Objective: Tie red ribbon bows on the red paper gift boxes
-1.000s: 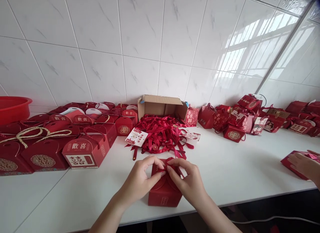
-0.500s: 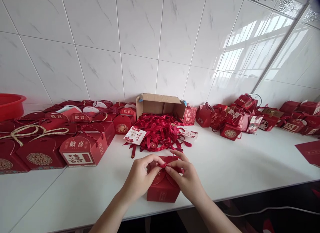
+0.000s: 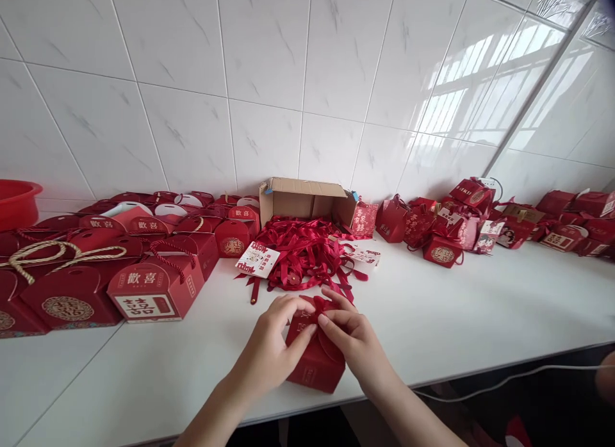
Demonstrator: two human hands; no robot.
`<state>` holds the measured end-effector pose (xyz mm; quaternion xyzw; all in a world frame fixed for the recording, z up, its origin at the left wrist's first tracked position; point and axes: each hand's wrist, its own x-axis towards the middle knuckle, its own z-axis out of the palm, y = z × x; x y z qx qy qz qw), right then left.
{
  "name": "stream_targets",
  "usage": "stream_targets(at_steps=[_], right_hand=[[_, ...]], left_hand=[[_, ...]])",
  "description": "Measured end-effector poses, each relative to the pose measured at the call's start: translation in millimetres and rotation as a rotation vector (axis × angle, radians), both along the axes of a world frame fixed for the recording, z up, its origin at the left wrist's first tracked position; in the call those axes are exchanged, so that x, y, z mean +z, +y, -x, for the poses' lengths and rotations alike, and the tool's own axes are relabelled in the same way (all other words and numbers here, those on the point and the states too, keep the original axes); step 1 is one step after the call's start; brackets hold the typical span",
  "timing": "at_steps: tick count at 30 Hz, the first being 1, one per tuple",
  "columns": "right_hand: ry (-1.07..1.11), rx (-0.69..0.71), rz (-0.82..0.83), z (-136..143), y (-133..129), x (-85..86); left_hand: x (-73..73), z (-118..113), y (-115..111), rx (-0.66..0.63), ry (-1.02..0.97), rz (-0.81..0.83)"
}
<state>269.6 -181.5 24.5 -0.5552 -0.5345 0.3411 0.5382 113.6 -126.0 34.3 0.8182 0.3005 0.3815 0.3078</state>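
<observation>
A small red gift box (image 3: 317, 367) stands at the table's front edge, turned slightly, between my hands. On its top sits a red ribbon bow (image 3: 319, 306). My left hand (image 3: 277, 341) is at the left of the bow, its thumb and index finger curled close together by the ribbon. From the right, my right hand (image 3: 353, 335) pinches the ribbon with thumb and index finger, the other fingers raised. Behind the box lies a heap of red ribbons (image 3: 307, 251), spilling from an open cardboard box (image 3: 302, 187).
Many red gift boxes (image 3: 148, 290) crowd the left side, near a red basin (image 3: 16, 203). More red boxes (image 3: 441, 250) stand at the right. Printed cards (image 3: 258, 260) lie by the ribbons. A white cable (image 3: 480, 390) hangs below the table edge.
The gift box has turned a little, and the ribbon on top now shows as an upright bow. My left thumb and finger have parted slightly. Something skin-toned has appeared at the right edge.
</observation>
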Motion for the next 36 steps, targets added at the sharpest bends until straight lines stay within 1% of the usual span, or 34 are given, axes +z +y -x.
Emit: stream_targets(at_steps=[4,7,10,12,15,18,20,22,24,26,28,29,31,33,36], right_hand=[[-0.077,0.037,0.032,-5,-8,1.7],[-0.209,0.07,-0.005,-13,-16,4.2],[-0.352,0.112,-0.09,-22,-22,7.9],[-0.443,0.124,-0.112,-28,-26,12.5],[-0.56,0.137,-0.101,-35,-35,25.3],[-0.616,0.225,-0.04,-41,-43,44.0],[-0.614,0.268,-0.017,-42,-41,55.2],[-0.583,0.242,-0.029,-40,-31,61.6],[-0.524,0.23,-0.021,-37,-16,62.2],[-0.463,0.276,0.018,-34,-3,59.0],[-0.415,0.313,0.038,-31,3,55.5],[-0.399,0.308,0.024,-30,4,54.4],[-0.382,0.273,-0.038,-30,1,53.6],[-0.418,0.254,-0.125,-31,-4,53.5],[-0.569,0.306,-0.256,-35,-11,49.8]], left_hand=[[-2.2,0,2,-0.015,0.029,0.043],[-1.6,3,6,-0.056,0.05,0.083],[4.6,8,9,-0.13,0.1,0.063],[10.7,11,10,-0.184,0.149,0.027],[19.6,12,13,-0.254,0.214,-0.018],[27.6,11,15,-0.296,0.242,-0.026],[33.3,10,16,-0.321,0.259,-0.027],[39.6,8,16,-0.346,0.295,-0.05],[46.0,7,17,-0.362,0.341,-0.098],[51.8,6,17,-0.366,0.379,-0.139],[56.4,6,17,-0.361,0.398,-0.148],[58.1,6,16,-0.354,0.403,-0.142],[60.6,6,16,-0.344,0.415,-0.127],[61.8,6,16,-0.346,0.441,-0.119],[62.6,4,17,-0.357,0.485,-0.112]])
